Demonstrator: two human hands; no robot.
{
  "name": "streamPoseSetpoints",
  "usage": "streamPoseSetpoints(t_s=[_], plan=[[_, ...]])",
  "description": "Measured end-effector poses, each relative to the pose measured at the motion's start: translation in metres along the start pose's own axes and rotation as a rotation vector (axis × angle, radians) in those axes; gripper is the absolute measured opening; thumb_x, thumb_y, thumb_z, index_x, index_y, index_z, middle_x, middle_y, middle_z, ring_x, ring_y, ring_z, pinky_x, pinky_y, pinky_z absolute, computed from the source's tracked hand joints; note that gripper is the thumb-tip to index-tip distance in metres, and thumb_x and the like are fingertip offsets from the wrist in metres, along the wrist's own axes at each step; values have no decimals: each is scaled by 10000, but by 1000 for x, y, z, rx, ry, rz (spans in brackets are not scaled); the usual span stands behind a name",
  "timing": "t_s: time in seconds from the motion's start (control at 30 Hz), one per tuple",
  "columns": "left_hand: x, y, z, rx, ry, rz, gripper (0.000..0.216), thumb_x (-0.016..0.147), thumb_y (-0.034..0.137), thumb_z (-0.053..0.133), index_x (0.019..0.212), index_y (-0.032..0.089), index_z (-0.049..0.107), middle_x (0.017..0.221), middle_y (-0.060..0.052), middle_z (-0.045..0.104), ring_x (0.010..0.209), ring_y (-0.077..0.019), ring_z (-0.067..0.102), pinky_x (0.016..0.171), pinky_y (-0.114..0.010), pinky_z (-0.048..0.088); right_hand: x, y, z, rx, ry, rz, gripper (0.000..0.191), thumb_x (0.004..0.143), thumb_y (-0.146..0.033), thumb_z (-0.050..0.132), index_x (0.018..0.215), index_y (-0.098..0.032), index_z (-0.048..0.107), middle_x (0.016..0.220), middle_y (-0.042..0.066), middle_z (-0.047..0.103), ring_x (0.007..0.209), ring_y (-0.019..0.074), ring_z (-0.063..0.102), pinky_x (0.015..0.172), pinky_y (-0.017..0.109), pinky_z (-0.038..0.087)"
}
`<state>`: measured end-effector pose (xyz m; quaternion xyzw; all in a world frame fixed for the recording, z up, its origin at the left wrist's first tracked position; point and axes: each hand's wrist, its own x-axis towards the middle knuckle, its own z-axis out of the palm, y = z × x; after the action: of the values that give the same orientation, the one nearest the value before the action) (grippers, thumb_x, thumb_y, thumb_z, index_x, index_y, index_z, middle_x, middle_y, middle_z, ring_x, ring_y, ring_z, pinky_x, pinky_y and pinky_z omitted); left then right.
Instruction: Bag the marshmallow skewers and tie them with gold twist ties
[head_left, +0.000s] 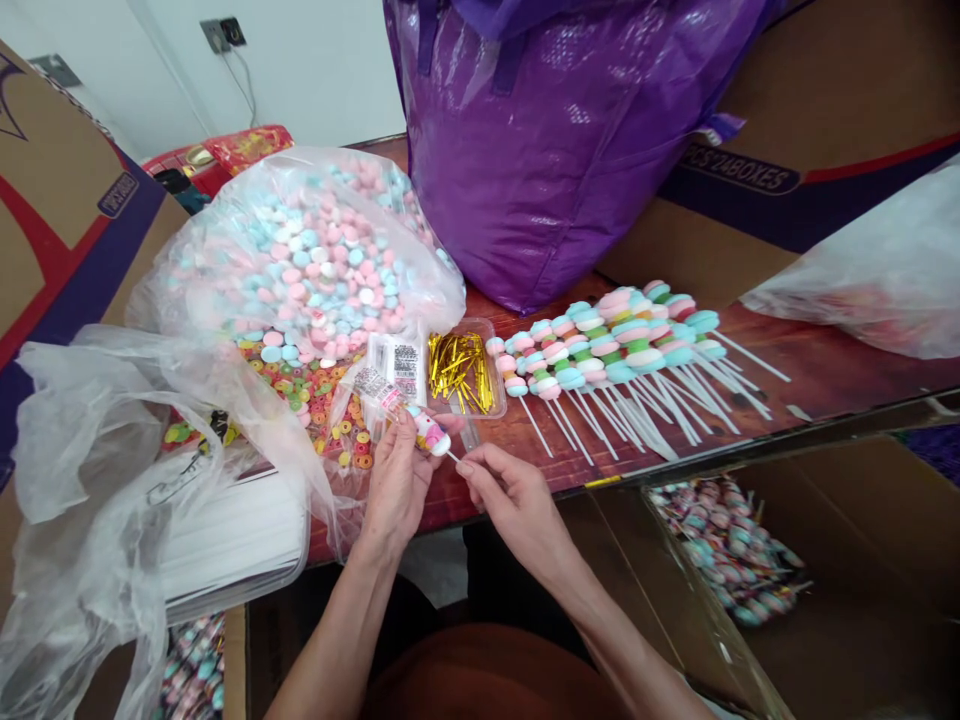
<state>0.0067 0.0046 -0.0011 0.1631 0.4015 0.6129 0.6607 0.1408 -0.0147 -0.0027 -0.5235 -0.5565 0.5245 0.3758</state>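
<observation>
My left hand (396, 478) is closed around a candy skewer (429, 432) of pink and white sweets, partly slid into a small clear wrapper with a printed label (373, 385). My right hand (504, 492) pinches the skewer's white stick end at the table's front edge. A row of finished pastel candy skewers (622, 345) lies on the brown table (817, 370) to the right, sticks pointing toward me. A clear tray of gold twist ties (459, 370) sits just beyond my hands.
A big clear bag of pink, blue and white sweets (315, 255) and ring-shaped candies (315, 395) fills the left. A purple bag (555, 140) stands behind. A box of wrapped skewers (724, 545) is at lower right, white sticks in a tray (225, 535) at lower left.
</observation>
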Motion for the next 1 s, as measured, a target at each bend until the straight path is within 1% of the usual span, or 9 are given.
streamPoseSetpoints(t_s=[0.13, 0.23, 0.33, 0.43, 0.6, 0.7, 0.87, 0.93, 1.0], plan=[[0, -2, -1, 42, -35, -5, 328, 799, 462, 762, 891, 157, 685, 843, -58, 749, 999, -232, 718, 950, -363, 526, -5, 4, 1, -146, 10, -122, 280, 964, -325, 490, 726, -198, 564, 601, -42, 458, 554, 115, 413, 550, 243, 337], [-3, -7, 1, 61, -60, 6, 276, 815, 417, 758, 907, 167, 684, 857, -45, 745, 1010, -222, 715, 958, -351, 522, -2, 6, 10, -176, 77, -227, 257, 977, -292, 469, 769, -193, 584, 687, -8, 565, 604, 128, 494, 613, 246, 390], [-5, -6, 0, 76, -70, 5, 286, 812, 427, 758, 914, 167, 694, 885, -53, 749, 1023, -227, 711, 957, -354, 525, 1, 5, 17, -181, 103, -268, 243, 980, -279, 459, 800, -192, 595, 746, 28, 623, 663, 152, 558, 666, 260, 424], [-4, 1, -4, 72, -82, -48, 301, 800, 417, 772, 935, 158, 702, 926, -77, 759, 1037, -246, 710, 951, -374, 530, 0, 4, 16, -141, 68, -235, 250, 981, -296, 464, 783, -204, 584, 685, -2, 574, 615, 139, 518, 624, 250, 408], [5, 7, -9, -22, 30, -31, 318, 731, 386, 836, 905, 166, 686, 899, -62, 769, 914, -233, 745, 908, -391, 553, -4, 4, 9, -106, 43, -161, 269, 973, -318, 478, 740, -205, 552, 620, -40, 460, 561, 117, 421, 550, 238, 346], [4, 2, -6, -2, 13, -42, 296, 736, 362, 834, 883, 154, 683, 845, -51, 759, 895, -221, 744, 904, -370, 556, 0, 5, 13, -114, 60, -177, 257, 976, -308, 467, 760, -203, 561, 633, -32, 495, 564, 119, 434, 556, 243, 349], [-3, -1, -5, 29, 0, -50, 331, 769, 423, 798, 901, 141, 687, 892, -80, 761, 1017, -237, 719, 931, -350, 548, 7, 3, 20, -121, 106, -204, 233, 971, -306, 463, 801, -207, 587, 707, 6, 591, 611, 142, 507, 577, 252, 383], [-2, 3, -7, 17, -5, -60, 366, 784, 465, 775, 952, 152, 689, 956, -100, 769, 1038, -252, 717, 930, -378, 552, 8, 3, 19, -103, 83, -183, 247, 970, -320, 468, 778, -209, 577, 684, -2, 573, 592, 137, 488, 551, 247, 365], [1, 7, -9, -4, 20, -43, 368, 783, 454, 781, 988, 163, 689, 1000, -106, 771, 1030, -260, 723, 927, -403, 555, 7, 4, 17, -77, 55, -150, 262, 971, -334, 468, 761, -211, 564, 630, -24, 511, 556, 125, 440, 517, 241, 331]])
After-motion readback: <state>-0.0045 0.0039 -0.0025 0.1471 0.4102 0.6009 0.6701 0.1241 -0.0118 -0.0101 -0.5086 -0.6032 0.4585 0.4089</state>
